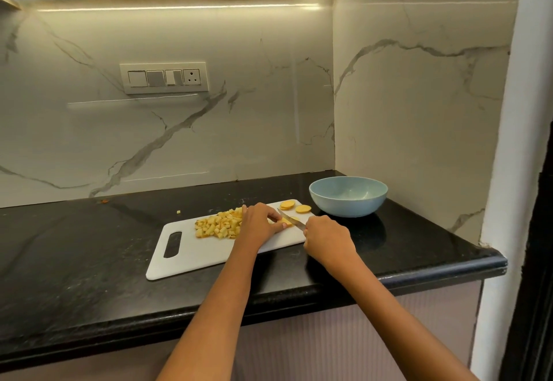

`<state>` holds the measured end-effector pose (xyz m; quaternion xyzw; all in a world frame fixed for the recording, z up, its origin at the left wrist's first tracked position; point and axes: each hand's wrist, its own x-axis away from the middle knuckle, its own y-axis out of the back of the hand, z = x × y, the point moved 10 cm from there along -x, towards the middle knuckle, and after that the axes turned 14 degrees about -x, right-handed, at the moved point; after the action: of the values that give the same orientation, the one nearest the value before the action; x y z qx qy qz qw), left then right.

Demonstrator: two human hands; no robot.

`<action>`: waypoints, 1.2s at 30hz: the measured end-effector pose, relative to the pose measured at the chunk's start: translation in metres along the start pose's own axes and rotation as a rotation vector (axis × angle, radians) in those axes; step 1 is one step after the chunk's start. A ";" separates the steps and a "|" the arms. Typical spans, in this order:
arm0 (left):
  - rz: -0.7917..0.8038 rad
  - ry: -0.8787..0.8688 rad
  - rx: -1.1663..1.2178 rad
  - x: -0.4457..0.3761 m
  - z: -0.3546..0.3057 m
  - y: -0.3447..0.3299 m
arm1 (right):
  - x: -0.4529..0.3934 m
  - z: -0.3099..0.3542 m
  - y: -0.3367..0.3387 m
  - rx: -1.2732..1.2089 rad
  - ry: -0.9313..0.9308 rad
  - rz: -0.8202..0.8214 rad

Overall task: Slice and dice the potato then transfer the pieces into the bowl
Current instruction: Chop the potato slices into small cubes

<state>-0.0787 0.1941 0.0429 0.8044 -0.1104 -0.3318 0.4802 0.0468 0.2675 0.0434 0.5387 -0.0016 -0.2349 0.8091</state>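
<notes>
Right hand [327, 238] grips the knife [291, 219]; left hand [259, 222] fingers pin the potato slice [288, 222] steady for dicing

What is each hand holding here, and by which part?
Right hand has its grip on the knife handle; left hand pins a potato slice from above.

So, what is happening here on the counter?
A person is dicing potato on a white plastic cutting board. The right hand grips a small knife, and the left hand holds the piece being cut. A pile of yellow diced cubes lies on the board, round slices wait, and the light blue bowl looks empty.
</notes>
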 end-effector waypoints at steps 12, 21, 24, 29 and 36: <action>0.007 0.010 -0.088 0.003 -0.002 0.004 | 0.011 0.020 -0.010 0.188 0.141 0.011; -0.088 0.051 -0.055 0.006 0.002 0.015 | 0.000 -0.010 -0.001 -0.097 -0.006 -0.042; -0.125 0.051 -0.049 0.005 0.002 0.020 | -0.001 -0.009 -0.003 -0.124 0.000 -0.018; -0.086 0.006 -0.087 0.005 -0.004 0.015 | -0.002 -0.007 -0.003 -0.104 0.012 -0.005; -0.019 -0.009 -0.072 0.000 -0.007 0.011 | -0.005 -0.001 -0.003 -0.073 -0.004 0.040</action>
<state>-0.0724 0.1930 0.0546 0.7863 -0.0930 -0.3437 0.5050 0.0419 0.2694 0.0411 0.5081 -0.0054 -0.2193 0.8329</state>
